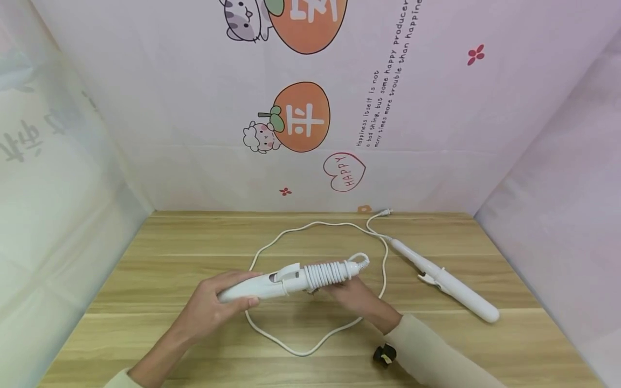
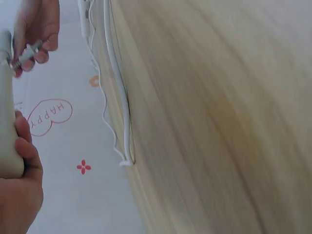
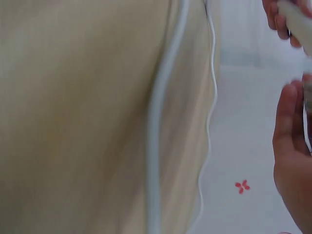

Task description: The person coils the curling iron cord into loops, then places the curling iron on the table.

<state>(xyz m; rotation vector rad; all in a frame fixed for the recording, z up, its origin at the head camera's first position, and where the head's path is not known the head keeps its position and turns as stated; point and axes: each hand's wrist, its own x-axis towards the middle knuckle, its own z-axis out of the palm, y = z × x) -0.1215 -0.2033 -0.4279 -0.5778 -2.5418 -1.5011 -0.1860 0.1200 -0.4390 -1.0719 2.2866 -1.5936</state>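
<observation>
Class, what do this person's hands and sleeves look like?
The left hand and right hand are gloveless. The right sleeve is plain cream; only a bit of the left sleeve, also cream, shows. A small black item with a yellowish patch shows beside the right sleeve, its identity unclear.

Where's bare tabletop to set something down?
Best: left side of the tabletop, between the left wall sheet and the cord loop and left hand. Smaller: front right, between the right sleeve and lying wand. Crowded: centre, with both hands, held wand and loop; also back, by the plug.
</observation>
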